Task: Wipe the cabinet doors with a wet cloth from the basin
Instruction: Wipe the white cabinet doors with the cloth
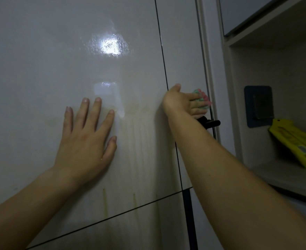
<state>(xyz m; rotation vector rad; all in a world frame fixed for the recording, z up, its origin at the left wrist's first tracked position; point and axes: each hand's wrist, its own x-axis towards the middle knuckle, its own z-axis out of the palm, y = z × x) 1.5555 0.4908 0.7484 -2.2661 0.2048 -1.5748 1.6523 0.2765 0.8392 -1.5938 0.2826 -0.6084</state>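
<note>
Two glossy white cabinet doors fill the view: a wide left door (58,60) and a narrow right door (182,51), split by a dark vertical gap. My left hand (87,138) lies flat on the left door, fingers spread and straight. My right hand (184,103) presses a green and pink cloth (201,98) against the narrow door, fingers over the cloth, just above a black handle (209,122). Most of the cloth is hidden behind my fingers. Wet streaks run down the left door below my hands.
An open shelf niche (283,170) stands at the right, holding a yellow package (296,143) and a dark blue wall plate (258,105). A lower door panel (112,233) begins under a slanting dark seam. The basin is out of view.
</note>
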